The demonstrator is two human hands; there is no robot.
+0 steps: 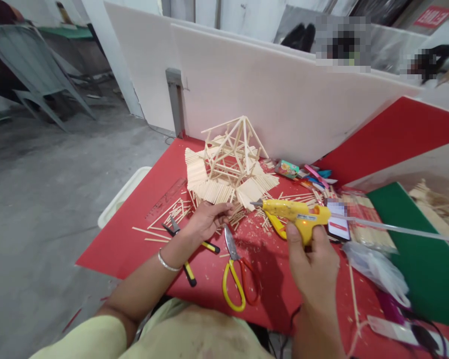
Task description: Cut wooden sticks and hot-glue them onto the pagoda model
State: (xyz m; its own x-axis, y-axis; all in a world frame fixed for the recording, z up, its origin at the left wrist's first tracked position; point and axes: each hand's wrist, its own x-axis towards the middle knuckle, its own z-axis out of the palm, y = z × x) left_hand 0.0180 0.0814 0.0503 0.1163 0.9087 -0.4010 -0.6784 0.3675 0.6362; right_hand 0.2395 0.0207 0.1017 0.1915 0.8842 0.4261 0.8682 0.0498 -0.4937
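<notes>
My right hand (314,259) is wrapped round the handle of a yellow glue gun (295,212). Its nozzle points left at the stick model, and a long clear glue stick (396,229) runs out of its back. My left hand (209,219) is at the model's front edge, fingers curled in; whatever may be between the fingertips is too small to make out. The model (232,159) is built of pale wooden sticks, with an open peaked frame above a ring of flat slatted panels. Below my left hand lie scissors (234,269) with one yellow and one red handle, and pliers (189,271), partly covered by my forearm.
Loose sticks (172,214) and a clear ruler (166,199) lie on the red table (134,249). To the right are a phone (337,222), packed sticks (370,219), a plastic bag (376,269) and a green board (426,259). White panels (284,94) stand behind.
</notes>
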